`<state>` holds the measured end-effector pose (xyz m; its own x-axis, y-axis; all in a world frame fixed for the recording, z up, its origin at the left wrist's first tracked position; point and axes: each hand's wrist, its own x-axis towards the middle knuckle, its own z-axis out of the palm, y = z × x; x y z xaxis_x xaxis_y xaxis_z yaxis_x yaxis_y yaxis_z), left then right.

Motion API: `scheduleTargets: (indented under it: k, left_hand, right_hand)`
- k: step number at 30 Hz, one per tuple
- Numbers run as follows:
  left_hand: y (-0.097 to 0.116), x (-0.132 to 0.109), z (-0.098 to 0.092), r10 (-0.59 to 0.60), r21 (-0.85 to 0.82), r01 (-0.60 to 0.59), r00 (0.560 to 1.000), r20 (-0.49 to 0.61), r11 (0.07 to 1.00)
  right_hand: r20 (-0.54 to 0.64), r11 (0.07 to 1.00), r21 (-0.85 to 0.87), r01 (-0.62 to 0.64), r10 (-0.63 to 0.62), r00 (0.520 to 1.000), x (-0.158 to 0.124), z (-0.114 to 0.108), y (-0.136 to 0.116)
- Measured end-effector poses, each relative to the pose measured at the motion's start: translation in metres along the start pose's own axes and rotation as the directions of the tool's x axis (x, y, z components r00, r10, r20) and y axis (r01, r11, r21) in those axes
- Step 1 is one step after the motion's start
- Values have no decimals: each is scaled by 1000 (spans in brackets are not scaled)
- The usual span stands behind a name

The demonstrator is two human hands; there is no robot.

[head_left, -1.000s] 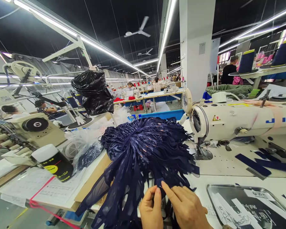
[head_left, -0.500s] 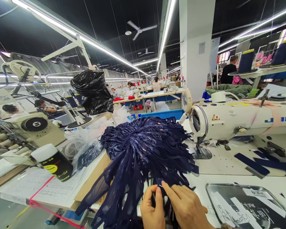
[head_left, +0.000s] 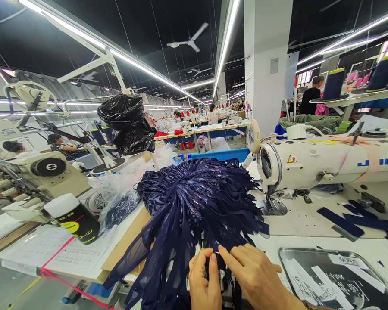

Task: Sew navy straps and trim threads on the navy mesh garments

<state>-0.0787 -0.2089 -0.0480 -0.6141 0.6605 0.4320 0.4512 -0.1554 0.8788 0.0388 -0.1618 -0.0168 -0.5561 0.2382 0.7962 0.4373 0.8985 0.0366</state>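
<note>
A big heap of navy fabric strips (head_left: 194, 193), partly sheer with small glints, is spread on the table and hangs toward me. At its near edge my left hand (head_left: 205, 275) is closed, thumb and forefinger pinching a small end of navy fabric (head_left: 216, 248). Close beside it, on the right, my right hand (head_left: 254, 271) has its forefinger at the same end; the thumb and other fingers are mostly hidden. A brownish tip (head_left: 276, 268) pokes out past the right hand's far side, and I cannot make out what it is.
On the right stands a white sewing machine (head_left: 330, 159), with navy scraps (head_left: 341, 221) on its bed. A metal tray (head_left: 283, 256) holding paper slips lies in front. Leftward are a black-and-white canister (head_left: 80, 224), papers, a pink cord (head_left: 74, 287) and a bagged bundle (head_left: 121, 209). Co-workers sit farther back.
Both hands stay close together at the near edge, the right one shifting slightly. Less of the navy end shows between the fingers. The heap keeps its place.
</note>
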Motion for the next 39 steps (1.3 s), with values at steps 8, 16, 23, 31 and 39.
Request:
scheduleTargets:
  k: [8, 16, 23, 31, 39]
  left_hand:
    - [15, 10, -14, -100, -194, 156, 957, 272, 969]
    - [9, 3, -12, 27, -71, -3, 940, 340, 997]
    - [42, 22, -42, 206, -6, -284, 681, 703, 959]
    - [64, 51, -60, 255, -88, -404, 382, 888, 911]
    - [25, 40, -58, -149, -239, 277, 884, 443, 931]
  right_hand:
    - [-61, 997, 64, 49, -45, 997, 0, -2, 3]
    - [-113, 931, 324, -166, 213, 971, -4, 13, -7]
    - [720, -412, 679, -608, 211, 661, -5, -9, -14]
    - [620, -562, 765, -316, 507, 599, -20, -43, 5]
    - [604, -216, 730, -648, 647, 465, -15, -53, 2]
